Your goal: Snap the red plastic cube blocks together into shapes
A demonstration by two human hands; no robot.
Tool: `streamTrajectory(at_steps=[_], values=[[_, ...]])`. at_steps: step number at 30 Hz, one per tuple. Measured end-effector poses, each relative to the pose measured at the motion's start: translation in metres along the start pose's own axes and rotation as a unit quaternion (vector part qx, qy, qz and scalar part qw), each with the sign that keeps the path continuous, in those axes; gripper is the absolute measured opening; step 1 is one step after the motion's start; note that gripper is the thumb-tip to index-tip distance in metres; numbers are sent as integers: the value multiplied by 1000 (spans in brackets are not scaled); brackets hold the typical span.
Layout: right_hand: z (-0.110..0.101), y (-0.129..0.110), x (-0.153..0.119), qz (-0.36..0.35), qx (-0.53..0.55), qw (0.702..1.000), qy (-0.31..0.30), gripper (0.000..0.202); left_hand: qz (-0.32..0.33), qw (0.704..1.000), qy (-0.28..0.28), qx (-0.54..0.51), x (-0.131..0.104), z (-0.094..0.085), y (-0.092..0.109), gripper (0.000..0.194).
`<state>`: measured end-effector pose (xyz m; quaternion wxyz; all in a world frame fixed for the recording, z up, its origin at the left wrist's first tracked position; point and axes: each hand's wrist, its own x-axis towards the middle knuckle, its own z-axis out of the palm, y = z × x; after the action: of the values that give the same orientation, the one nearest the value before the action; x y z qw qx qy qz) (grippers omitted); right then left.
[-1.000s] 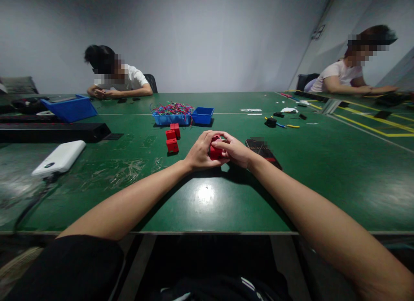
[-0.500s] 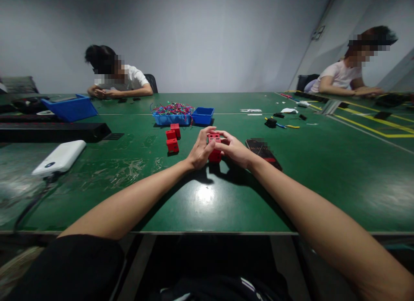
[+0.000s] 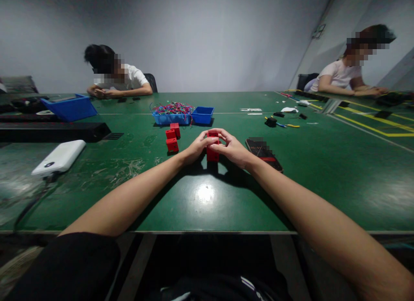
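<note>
A green counter (image 3: pixel 207 206) is seen. Toward its middle, a red block (image 3: pixel 212 153) is clamped between the left hand (image 3: pixel 195 146) and right hand (image 3: pixel 233 149), apparently mid-assembly; steady pressing seems called for. Beyond, spare red blocks (image 3: pixel 172 138) and a blue tray (image 3: pixel 171 118) are set.

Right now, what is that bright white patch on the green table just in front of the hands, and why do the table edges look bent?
Head view: the patch is glare from an overhead light on the glossy table; the left hand and right hand, both on a red block, cast dark shadows beside it. Head view: the wide lens bends lines and stretches the forearms near the edges.
</note>
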<state>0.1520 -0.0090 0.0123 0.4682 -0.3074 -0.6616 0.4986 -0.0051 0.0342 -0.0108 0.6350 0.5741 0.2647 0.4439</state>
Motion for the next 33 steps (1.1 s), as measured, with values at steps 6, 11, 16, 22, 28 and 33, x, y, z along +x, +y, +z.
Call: streamTrajectory(at_steps=[6,11,16,22,28,33], values=[[0,-2,2,-43,-31,998,-27,34,10,999,-6,-31,-3,2,6,62],[-5,-2,3,-47,-61,996,-32,38,5,999,18,-39,-6,6,8,67],[-6,-5,2,-50,-80,995,-31,39,-2,999,31,-24,-7,7,9,71],[-6,-7,2,-47,-77,996,-19,32,3,999,42,-10,-7,6,8,70],[-7,-7,3,-48,-83,995,-19,33,-1,999,44,-4,-7,6,9,72],[-7,-8,3,-52,-91,994,-22,32,1,999,43,-7,-7,7,9,72]])
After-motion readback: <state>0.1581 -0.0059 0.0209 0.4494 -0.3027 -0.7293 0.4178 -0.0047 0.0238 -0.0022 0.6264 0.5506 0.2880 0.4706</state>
